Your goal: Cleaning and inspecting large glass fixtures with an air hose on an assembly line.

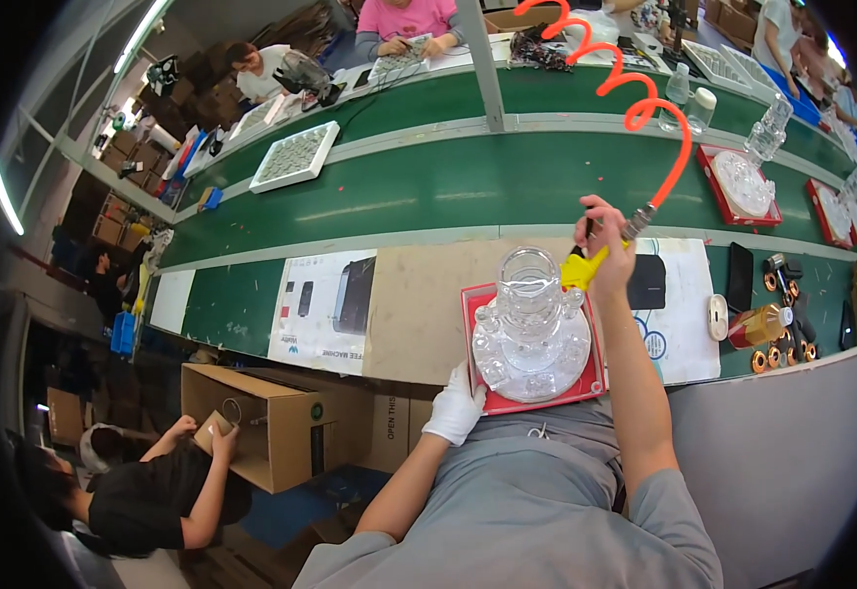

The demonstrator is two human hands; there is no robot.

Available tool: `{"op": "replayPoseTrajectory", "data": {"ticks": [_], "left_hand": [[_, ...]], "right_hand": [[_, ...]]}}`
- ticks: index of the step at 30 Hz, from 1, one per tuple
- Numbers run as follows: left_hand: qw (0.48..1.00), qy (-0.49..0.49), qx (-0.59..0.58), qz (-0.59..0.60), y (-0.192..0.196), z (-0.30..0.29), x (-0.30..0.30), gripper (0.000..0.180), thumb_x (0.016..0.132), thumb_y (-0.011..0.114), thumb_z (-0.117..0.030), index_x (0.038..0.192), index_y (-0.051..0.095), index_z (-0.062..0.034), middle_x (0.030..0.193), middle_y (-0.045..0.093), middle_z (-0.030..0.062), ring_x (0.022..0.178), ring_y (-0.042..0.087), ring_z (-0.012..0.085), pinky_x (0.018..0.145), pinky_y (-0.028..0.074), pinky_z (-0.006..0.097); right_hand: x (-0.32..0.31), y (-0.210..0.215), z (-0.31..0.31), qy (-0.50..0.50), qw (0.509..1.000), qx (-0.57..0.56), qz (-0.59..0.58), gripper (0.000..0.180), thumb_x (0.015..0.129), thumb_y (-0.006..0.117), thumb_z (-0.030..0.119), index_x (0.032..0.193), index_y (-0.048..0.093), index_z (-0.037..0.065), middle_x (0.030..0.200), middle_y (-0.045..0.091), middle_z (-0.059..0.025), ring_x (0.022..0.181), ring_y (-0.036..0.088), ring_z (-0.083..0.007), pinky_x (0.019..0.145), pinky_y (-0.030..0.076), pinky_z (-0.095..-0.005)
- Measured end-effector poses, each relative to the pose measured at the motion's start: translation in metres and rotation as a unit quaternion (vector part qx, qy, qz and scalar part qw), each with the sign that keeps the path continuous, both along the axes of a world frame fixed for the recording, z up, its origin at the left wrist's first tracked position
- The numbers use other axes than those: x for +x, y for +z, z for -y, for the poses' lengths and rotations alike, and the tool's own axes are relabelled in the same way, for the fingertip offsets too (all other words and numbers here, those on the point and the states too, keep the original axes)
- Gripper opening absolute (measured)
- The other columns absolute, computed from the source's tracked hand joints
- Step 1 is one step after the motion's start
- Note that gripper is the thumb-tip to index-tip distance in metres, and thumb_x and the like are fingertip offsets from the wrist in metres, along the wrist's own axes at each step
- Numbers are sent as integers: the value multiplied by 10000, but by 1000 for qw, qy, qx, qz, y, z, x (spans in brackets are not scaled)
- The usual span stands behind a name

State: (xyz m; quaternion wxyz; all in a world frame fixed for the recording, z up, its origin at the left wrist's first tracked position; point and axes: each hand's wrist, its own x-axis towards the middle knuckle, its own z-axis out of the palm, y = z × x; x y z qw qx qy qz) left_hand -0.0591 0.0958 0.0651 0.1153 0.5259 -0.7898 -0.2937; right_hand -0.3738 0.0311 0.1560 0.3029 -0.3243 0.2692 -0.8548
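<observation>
Holding, right hand: the bare right hand [608, 250] was closed around a yellow air gun [583, 269], fed by a coiled orange hose [689, 147] from the upper right of the frame.
Left hand, white glove: the gloved left hand [456, 407] lay against the lower-left corner of a square red tray [597, 381]; fingers partly hidden, so could not tell whether they gripped it. The two hands were well apart.
Clear assembly: a transparent, round-based piece with an upright cylindrical neck [531, 339] sat in the tray, just below and right of frame centre.
Position to hands: it stood between them, left hand at its lower left, right hand at its upper right. The air gun's tip was just beside the neck; contact unclear.
Handling, judged: probably light and stiff, smooth enough to slip in a glove, liable to scratch or crack. Glass or plastic could not be told.
Hold, judged: best by the tray's rim, or low on the neck with the base supported.
Bench: a beige board [418, 309] lay left of the tray on the green worktop [409, 201].
</observation>
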Motion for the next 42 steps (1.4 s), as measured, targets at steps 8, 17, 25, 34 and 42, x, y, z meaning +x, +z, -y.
{"op": "replayPoseTrajectory", "data": {"ticks": [8, 17, 25, 34, 42], "left_hand": [[960, -194, -199, -18, 61, -19, -3, 261, 824, 706, -339, 839, 628, -91, 743, 600, 82, 743, 615, 284, 693, 481, 422], [927, -293, -217, 80, 11, -20, -13, 344, 817, 669, -442, 769, 601, -109, 696, 597, 73, 645, 632, 238, 615, 486, 378], [938, -233, -242, 83, 14, 29, 25, 362, 832, 647, -460, 760, 601, -108, 725, 606, 76, 679, 634, 265, 622, 491, 405], [951, -64, -187, 240, 32, 135, 176, 347, 767, 712, -413, 925, 698, -104, 831, 692, 167, 744, 687, 354, 698, 553, 468], [886, 248, -40, 389, 46, 189, 285, 297, 853, 581, -275, 1009, 739, -78, 1066, 698, 180, 988, 680, 334, 845, 537, 429]], "right_hand": [[-37, -16, -114, -203, 977, 62, -7, 320, 989, 544, 239, 1143, 588, -37, 869, 587, -92, 718, 474, -112, 624, 364, -228], [-34, -36, -138, -200, 968, 108, -103, 190, 1008, 500, 123, 1112, 591, -9, 1139, 616, -120, 797, 511, -96, 689, 418, -219], [-42, -45, -142, -204, 965, 146, -70, 223, 1020, 486, 139, 1155, 583, -9, 978, 620, -79, 723, 446, -71, 636, 362, -196], [-42, -44, -135, -192, 965, 167, -59, 196, 1014, 491, 117, 1127, 597, -3, 1017, 621, -76, 728, 448, -71, 647, 376, -196], [-28, -35, -129, -198, 964, 150, -97, 200, 1009, 517, 127, 1136, 601, -4, 1000, 628, -66, 727, 452, -61, 650, 379, -192]]}}
